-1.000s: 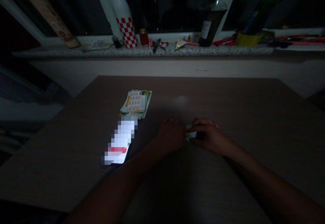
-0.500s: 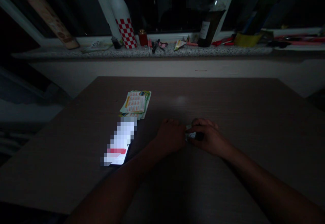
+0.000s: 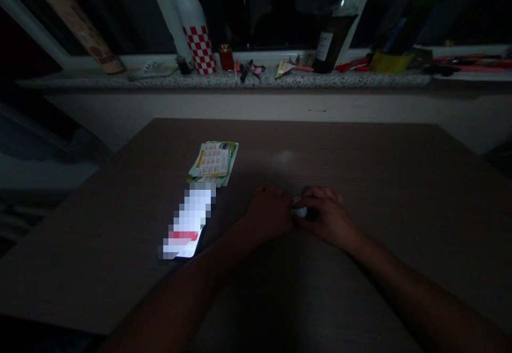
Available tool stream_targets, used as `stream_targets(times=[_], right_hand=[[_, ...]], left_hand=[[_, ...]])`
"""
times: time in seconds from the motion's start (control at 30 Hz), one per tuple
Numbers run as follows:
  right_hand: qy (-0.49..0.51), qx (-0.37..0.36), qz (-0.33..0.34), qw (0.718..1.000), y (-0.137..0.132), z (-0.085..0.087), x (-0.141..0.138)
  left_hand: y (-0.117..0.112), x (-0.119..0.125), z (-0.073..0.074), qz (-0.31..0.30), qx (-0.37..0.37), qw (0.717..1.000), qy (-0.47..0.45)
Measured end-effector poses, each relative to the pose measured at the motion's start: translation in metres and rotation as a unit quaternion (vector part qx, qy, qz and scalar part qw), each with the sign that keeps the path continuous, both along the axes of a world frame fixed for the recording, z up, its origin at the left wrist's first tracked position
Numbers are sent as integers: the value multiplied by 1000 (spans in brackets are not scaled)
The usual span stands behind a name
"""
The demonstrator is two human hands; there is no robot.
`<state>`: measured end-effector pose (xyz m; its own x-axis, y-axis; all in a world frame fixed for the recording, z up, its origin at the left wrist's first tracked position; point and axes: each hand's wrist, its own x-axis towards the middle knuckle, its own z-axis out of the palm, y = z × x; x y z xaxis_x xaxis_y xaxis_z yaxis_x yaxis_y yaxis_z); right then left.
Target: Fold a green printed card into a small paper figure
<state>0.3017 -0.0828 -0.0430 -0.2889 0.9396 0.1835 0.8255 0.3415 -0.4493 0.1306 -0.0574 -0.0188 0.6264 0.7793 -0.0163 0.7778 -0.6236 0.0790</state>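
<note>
One small pale piece with dark print, seemingly paper point(image 3: 300, 211), shows between the hands, just right of and below the frame's centre. The left hand point(image 3: 270, 211) is curled, its fingertips mostly hidden; I cannot tell whether it grips. The right hand point(image 3: 324, 214) has thumb and forefinger narrowly spaced at the piece; whether they pinch it is too dark to tell. Uneven pulling could crease or tear it, and deep shadow could hide a misplaced fingertip. Left of centre, the left forearm point(image 3: 208, 273), swinging outward, could shove the bright-screened, dark-edged phone point(image 3: 190, 249) into the green-and-white printed card stack point(image 3: 213, 161) just above.
</note>
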Motion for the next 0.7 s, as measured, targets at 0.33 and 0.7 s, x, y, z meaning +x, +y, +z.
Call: stream_targets(times=[0.33, 0.7], right_hand=[[-5, -32, 59, 998, 7, 1, 13], [-7, -39, 66, 997, 9, -1, 15]], left_hand=[[2, -2, 0, -8, -2, 1000, 6], [2, -6, -5, -16, 10, 1000, -16]])
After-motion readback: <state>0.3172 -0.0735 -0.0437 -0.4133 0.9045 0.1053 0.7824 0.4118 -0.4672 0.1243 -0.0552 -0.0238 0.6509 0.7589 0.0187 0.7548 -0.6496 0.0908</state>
